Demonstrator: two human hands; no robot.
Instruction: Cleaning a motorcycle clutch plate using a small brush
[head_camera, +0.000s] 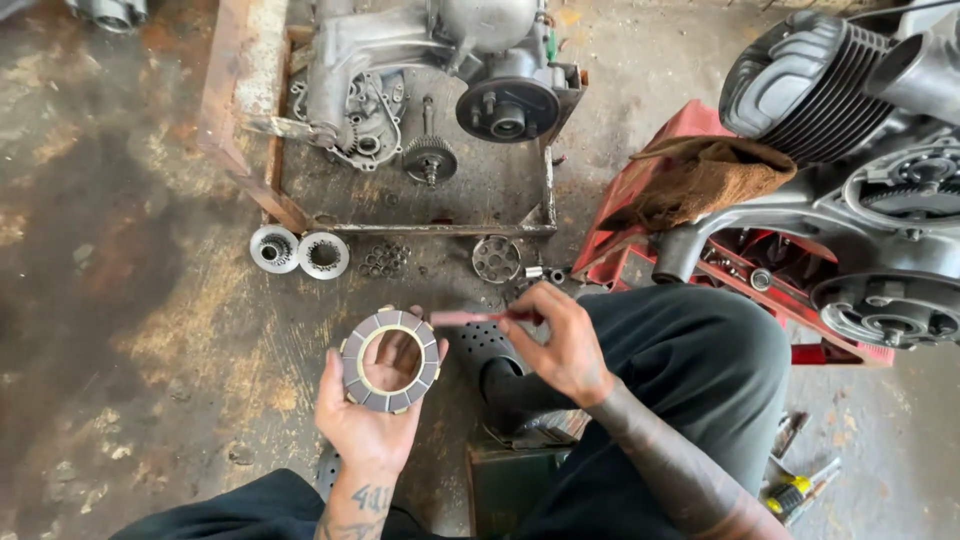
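Note:
My left hand (372, 420) holds a ring-shaped clutch friction plate (390, 360) flat on its open palm, with grey segmented pads around a pale inner ring. My right hand (562, 345) pinches a thin reddish tool (470, 318) whose tip points left, just above the plate's upper right edge. Both hands hover over a stained concrete floor, above my knees in dark trousers.
A metal frame (300, 215) holds an opened engine case (400, 80) with a gear shaft (430, 155). Two clutch parts (300, 252), small springs (385, 260) and a perforated disc (496, 258) lie on the floor. Another engine (860, 170) rests on a red stand at right, with a brown rag (710, 180). Screwdrivers (795, 490) lie bottom right.

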